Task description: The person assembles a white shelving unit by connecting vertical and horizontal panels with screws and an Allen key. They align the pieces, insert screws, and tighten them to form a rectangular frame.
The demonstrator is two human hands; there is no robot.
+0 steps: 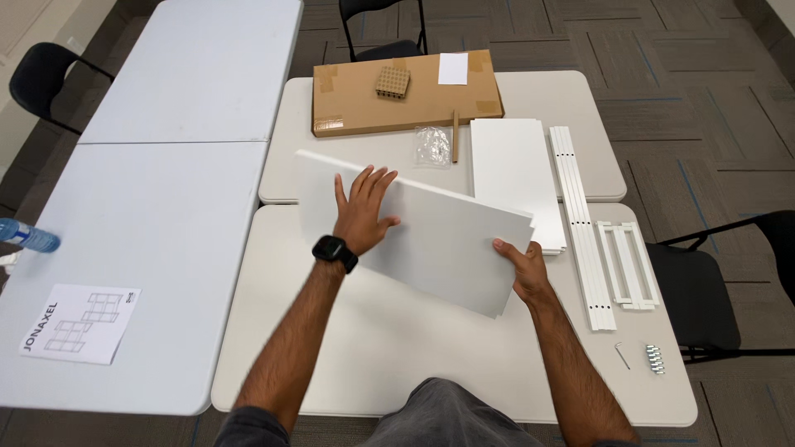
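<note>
White panel under both hands

Bottle: cut off by left edge, blurred.
Right hand: fingers hidden under panel; only thumb shows.
Stacked boards: near corner covered by panel.
Screws: too small to count.
Bag: contents unclear.
Chair: cut off at right edge.

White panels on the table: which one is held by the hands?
The large white panel nearest the person: the left hand lies flat on it and the right hand grips its right edge. The other white panel lies untouched behind it.
</note>
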